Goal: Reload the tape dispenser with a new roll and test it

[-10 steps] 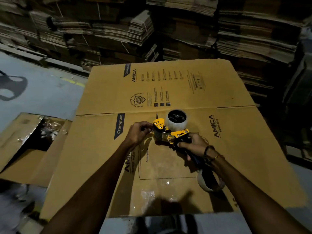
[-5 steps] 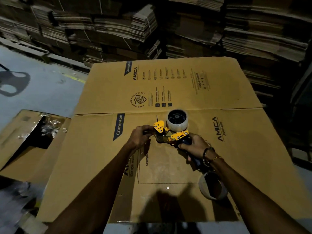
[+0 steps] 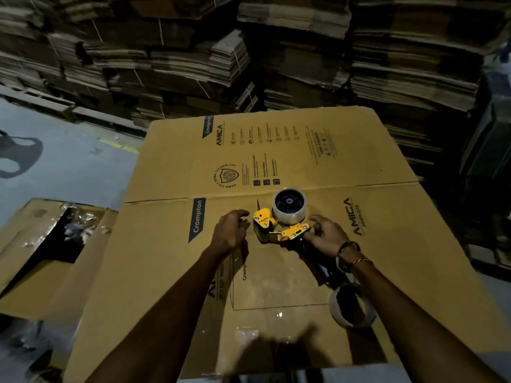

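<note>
Stacked bundles of flattened cardboard (image 3: 290, 51) fill the background, with a grey concrete floor (image 3: 69, 161) seen at the left. A large flattened carton (image 3: 290, 150), printed with "Crompton" and "AMICA", is spread in the foreground as the work surface. At its centre, just below the fold line, the tape dispenser (image 3: 279, 226) is shown: a yellow metal frame with a dark handle running toward the person. A new roll of clear tape (image 3: 289, 210) is seated on the dispenser's hub, at the end away from the person.

The left hand (image 3: 231, 230) is placed just beside the dispenser's left end, its fingers loosely curled and nothing seen between them; whether the fingertips touch the yellow frame cannot be told. The right hand (image 3: 327, 234) is set at the handle end, with thumb and fingers spread toward the frame. Whether the handle is gripped cannot be told, since it is hidden beneath the palm. Bangles (image 3: 351, 257) are worn on the right wrist.

A second tape roll (image 3: 351, 306) is laid on the carton near the right forearm, partly hidden by it. An open box (image 3: 33, 244) holding crumpled clear plastic (image 3: 80, 222) is seen on the floor at the left.
</note>
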Demonstrator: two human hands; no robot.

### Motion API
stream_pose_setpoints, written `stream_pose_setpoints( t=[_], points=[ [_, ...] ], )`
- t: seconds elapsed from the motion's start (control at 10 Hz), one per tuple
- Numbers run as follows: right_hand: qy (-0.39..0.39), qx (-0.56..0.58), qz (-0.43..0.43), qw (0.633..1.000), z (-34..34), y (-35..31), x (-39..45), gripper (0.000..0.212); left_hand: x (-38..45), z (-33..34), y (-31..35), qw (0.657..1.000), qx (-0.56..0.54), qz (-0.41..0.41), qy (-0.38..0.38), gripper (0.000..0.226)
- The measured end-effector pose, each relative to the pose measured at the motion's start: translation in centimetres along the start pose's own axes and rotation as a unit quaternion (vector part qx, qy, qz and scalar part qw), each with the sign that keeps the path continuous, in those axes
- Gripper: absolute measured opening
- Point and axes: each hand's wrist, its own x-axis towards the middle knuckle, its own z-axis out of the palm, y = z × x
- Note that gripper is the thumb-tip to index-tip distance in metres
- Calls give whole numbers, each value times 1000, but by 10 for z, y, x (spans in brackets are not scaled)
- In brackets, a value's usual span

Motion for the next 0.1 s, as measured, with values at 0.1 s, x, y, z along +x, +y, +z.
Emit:
stream_pose_setpoints(
  t=[0.1],
  points=[
    [69, -27, -20, 997, -13, -12, 4, 55, 5, -12, 11, 999, 22, 27, 42, 46]
  ],
)
